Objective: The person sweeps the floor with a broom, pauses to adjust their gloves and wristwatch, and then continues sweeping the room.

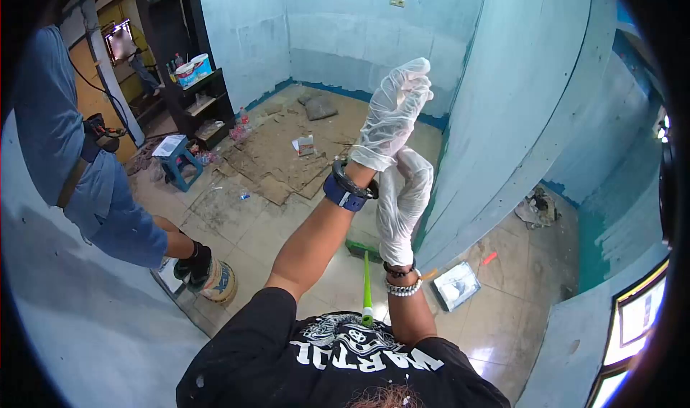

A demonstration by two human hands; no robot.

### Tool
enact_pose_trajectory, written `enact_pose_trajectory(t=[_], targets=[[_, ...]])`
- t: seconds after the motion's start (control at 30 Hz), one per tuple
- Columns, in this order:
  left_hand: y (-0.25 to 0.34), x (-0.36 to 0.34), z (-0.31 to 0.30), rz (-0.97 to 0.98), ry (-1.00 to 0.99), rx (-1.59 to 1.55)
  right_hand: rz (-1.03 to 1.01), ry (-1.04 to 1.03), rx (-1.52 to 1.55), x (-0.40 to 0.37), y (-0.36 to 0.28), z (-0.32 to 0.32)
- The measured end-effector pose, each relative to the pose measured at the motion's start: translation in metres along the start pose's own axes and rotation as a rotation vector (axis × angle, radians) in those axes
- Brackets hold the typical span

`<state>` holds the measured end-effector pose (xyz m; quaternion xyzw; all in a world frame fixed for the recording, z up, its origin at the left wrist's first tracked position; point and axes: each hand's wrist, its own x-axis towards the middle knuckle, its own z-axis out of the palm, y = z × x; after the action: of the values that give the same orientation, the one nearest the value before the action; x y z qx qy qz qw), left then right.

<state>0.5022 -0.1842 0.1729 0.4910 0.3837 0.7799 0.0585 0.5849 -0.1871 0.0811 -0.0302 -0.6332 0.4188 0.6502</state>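
My left hand (397,113) is raised in front of me in a thin, wrinkled white disposable glove, its fingers bent together with no object visible in them. Just below it, my right hand (406,203), gloved the same way, reaches up to the left wrist. Its bent fingers are at the left glove's cuff (370,156) and seem to pinch it; the fingertips are partly hidden. A dark blue band (343,194) and a black ring-like bracelet circle my left wrist. Under my arms, a green broom handle (366,282) runs from the broom head (363,250) toward my chest.
At left, a person in blue (108,185) stands with a foot on a paint bucket (219,282). A blue stool (178,163) and dark shelf (205,109) stand beyond. Cardboard and debris (287,156) cover the far floor. A paint tray (456,286) lies right of the wall edge.
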Motion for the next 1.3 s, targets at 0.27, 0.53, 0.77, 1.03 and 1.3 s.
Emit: enact_pose_trajectory(t=[0.27, 0.53, 0.77, 1.03, 1.3], targets=[[0.005, -0.001, -0.004, -0.091, 0.051, -0.115, -0.411, -0.331, -0.148, 0.008, -0.011, -0.017], [-0.003, -0.001, -0.005, 0.400, -0.003, 0.697, -0.358, -0.497, -0.123, 0.019, -0.026, -0.018], [0.001, 0.002, -0.003, 0.352, 0.038, 1.040, -0.352, -0.642, -0.559, 0.042, -0.042, -0.012], [0.026, 0.032, -0.008, 0.183, 0.182, -0.071, 0.294, -0.219, 0.432, 0.008, -0.002, -0.007], [0.075, 0.041, 0.004, 0.388, 0.010, -0.443, 0.584, -0.398, 0.677, 0.024, -0.041, 0.022]])
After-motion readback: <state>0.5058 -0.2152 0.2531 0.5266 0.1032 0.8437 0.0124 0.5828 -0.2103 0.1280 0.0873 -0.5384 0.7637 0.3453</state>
